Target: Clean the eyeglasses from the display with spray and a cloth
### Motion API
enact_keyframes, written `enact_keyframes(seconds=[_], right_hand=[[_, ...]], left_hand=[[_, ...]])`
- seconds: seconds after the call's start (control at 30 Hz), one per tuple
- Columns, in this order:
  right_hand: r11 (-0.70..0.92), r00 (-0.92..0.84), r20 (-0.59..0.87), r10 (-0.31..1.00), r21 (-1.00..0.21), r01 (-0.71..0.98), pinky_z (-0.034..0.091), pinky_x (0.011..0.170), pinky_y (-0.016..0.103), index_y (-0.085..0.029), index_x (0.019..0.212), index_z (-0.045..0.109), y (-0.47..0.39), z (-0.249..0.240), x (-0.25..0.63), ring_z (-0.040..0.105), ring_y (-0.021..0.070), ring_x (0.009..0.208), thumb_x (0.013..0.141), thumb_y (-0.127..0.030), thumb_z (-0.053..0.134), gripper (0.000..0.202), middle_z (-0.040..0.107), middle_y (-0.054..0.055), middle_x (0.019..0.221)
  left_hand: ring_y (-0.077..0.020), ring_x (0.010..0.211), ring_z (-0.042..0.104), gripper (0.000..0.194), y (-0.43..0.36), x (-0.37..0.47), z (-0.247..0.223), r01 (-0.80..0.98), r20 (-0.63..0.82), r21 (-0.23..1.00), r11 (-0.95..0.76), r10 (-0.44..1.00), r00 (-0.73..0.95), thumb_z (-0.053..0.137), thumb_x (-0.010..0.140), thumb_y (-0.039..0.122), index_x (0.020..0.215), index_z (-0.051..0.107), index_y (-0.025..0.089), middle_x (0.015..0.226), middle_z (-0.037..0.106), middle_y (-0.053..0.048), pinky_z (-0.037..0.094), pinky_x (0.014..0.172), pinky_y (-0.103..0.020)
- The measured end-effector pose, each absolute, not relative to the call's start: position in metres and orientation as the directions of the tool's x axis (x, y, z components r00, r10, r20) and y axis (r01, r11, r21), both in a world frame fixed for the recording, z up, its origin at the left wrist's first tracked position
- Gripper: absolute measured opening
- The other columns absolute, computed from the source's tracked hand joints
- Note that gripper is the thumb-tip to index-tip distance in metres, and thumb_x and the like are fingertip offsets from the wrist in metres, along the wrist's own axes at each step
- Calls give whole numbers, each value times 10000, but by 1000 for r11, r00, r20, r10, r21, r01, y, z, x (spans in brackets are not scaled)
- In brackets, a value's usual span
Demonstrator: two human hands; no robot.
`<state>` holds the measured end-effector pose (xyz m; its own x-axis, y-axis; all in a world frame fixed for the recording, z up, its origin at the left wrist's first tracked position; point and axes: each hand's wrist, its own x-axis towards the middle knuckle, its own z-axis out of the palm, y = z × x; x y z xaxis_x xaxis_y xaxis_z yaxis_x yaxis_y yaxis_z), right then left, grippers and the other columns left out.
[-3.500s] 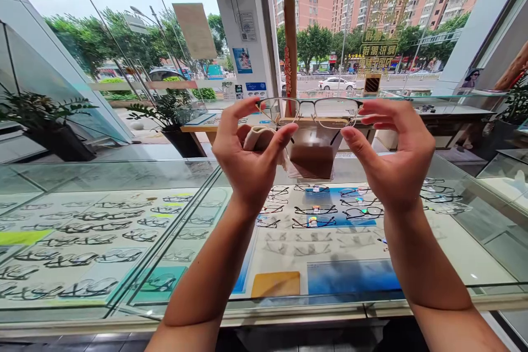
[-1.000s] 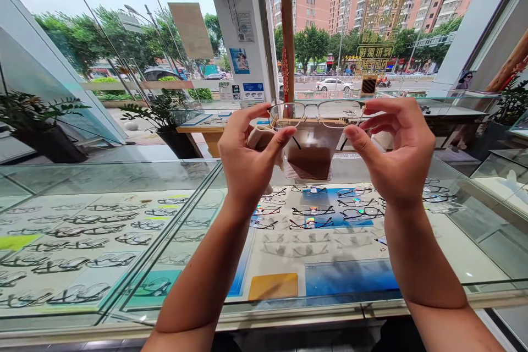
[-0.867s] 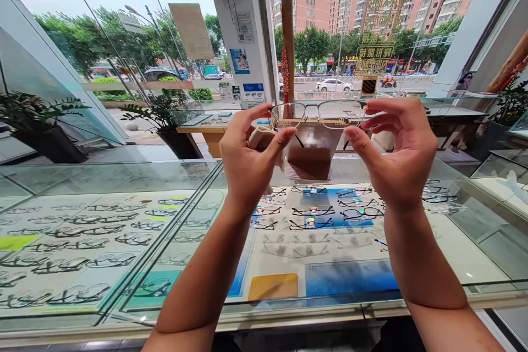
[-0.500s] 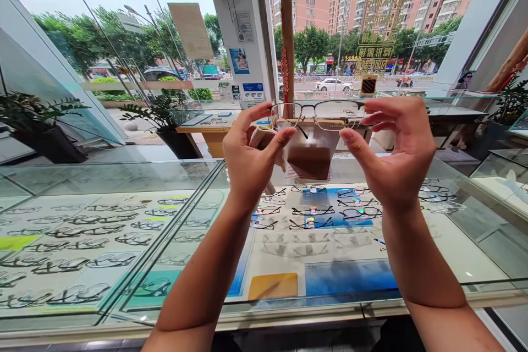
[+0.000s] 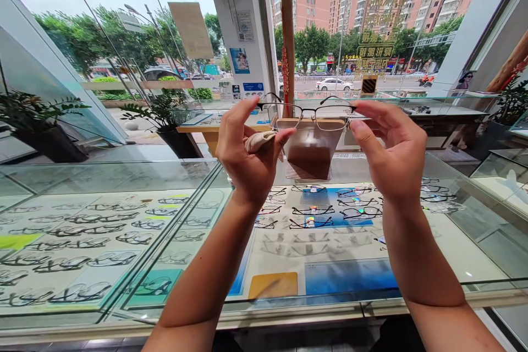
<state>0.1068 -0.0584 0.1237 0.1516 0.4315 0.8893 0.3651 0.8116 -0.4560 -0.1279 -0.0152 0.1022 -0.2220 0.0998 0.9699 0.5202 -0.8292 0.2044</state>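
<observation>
A pair of thin-rimmed glasses (image 5: 307,109) is held up in the middle of the view, above the glass counter. My left hand (image 5: 249,148) grips the left end of the frame between fingers and thumb, with a folded beige cloth (image 5: 259,142) tucked in the same hand. At the right end, my right hand (image 5: 391,146) pinches the frame near the hinge. Both temples now show above the lenses.
Below my arms lies a glass display case (image 5: 342,290) with rows of eyeglasses (image 5: 312,210). Behind the held glasses stands a translucent box (image 5: 309,157) on the counter. Potted plants (image 5: 171,115) and a large window are farther back.
The glasses have been tilted, so the temples show above the rims instead of below. Both hands have shifted slightly left, and more of the cloth shows.
</observation>
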Motion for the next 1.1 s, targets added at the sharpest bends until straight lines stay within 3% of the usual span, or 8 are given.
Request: enact_keyframes(seconds=[0.13,0.33,0.5,0.67,0.87,1.1], right_hand=[[828,171,894,414,-448,337,681,865,466,-332,1155,783,-47,122,110,788,250,984,1012,-483,701,223,810,38,1130],[852,196,888,417,-457,255,676,817,440,-303,1051,766,-36,121,111,773,239,954,996,-476,729,185,805,36,1061],[854,180,858,482,-506,125,651,753,408,-295,979,735,-33,125,113,743,200,819,945,-486,776,198,808,25,1042],[809,170,794,584,-587,-36,596,651,366,-292,913,700,-28,125,115,678,158,676,870,-498,824,245,802,4,971],[802,137,798,586,-596,44,596,654,384,-313,972,669,-17,119,120,699,183,718,898,-629,757,337,783,11,967],[788,97,790,605,-612,70,566,641,372,-316,980,662,-10,117,122,697,189,738,935,-621,723,314,764,4,915]], left_hand=[[-169,778,641,643,-14,-128,104,585,982,130,-801,25,-185,811,886,689,1396,663,326,1297,716,-65,510,656,-426],[-255,1079,708,698,-10,-130,103,576,989,130,-807,63,-134,684,949,768,1436,602,275,1341,679,-68,473,662,-431],[-180,833,701,677,-15,-128,103,563,985,136,-815,52,-162,750,920,731,1418,650,283,1300,714,-76,471,603,-407],[-316,1153,733,634,-20,-125,106,539,980,171,-825,85,-179,718,955,709,1397,674,257,1286,724,-99,533,635,-430],[-312,1192,715,630,-22,-123,108,497,980,145,-856,55,-191,873,860,620,1368,704,287,1269,735,-89,580,660,-419],[-257,1113,728,530,-33,-116,112,452,965,234,-861,148,-218,911,846,537,1281,703,315,1217,728,-68,618,756,-374]])
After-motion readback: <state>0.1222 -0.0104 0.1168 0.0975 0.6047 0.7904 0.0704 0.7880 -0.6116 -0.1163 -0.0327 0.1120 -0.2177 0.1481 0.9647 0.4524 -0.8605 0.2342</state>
